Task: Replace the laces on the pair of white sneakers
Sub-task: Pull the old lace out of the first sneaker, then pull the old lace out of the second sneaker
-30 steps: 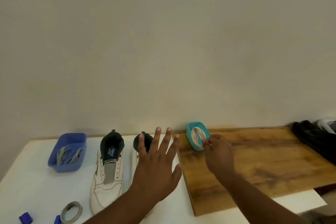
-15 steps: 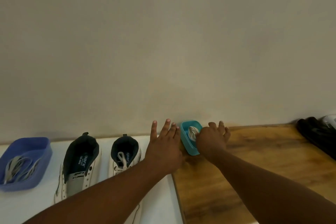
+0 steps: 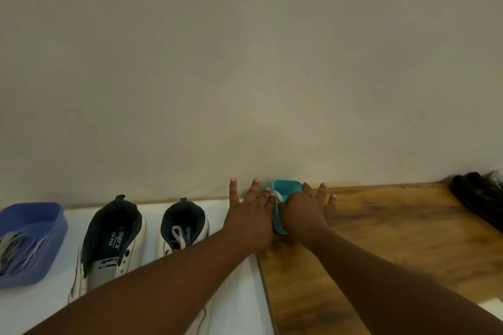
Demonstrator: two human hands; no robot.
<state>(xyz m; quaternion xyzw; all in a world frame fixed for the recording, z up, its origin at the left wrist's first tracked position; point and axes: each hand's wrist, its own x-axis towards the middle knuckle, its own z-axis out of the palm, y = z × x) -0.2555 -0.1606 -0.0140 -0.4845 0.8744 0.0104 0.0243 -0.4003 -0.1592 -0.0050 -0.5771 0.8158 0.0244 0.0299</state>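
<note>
Both hands have pushed further forward since a second ago, and the view has swung so the wall fills most of it and the sneakers sit lower left.

Nearest, two bare forearms run up from the bottom edge, converging toward the back of the tabletop (image 3: 239, 294). Left hand (image 3: 249, 216) lies flat, fingers straight and spread, its grip apart and holding nothing; its fingertips touch the left rim of the small teal tray (image 3: 288, 190). Right hand (image 3: 304, 211) covers the tray's right side, fingers stretched forward past it. Can't tell whether it's actually pinching the white lace (image 3: 278, 195) peeking out between the two hands, since the hand hides its own fingertips there.

The tray sits on a wooden board (image 3: 394, 231) right by the board's left edge, close to the wall. The board's surface to the right is open until some dark shoes (image 3: 476, 198) at the far right end.

Left of the hands, on the white tabletop: the right sneaker (image 3: 185, 228) with a bit of lace showing in its opening, partly under the left forearm, then the left sneaker (image 3: 109, 242) with bare eyelets. Further left, a blue tray (image 3: 54, 228) holds a tangle of greyish laces (image 3: 19, 247), cut by the frame edge.
</note>
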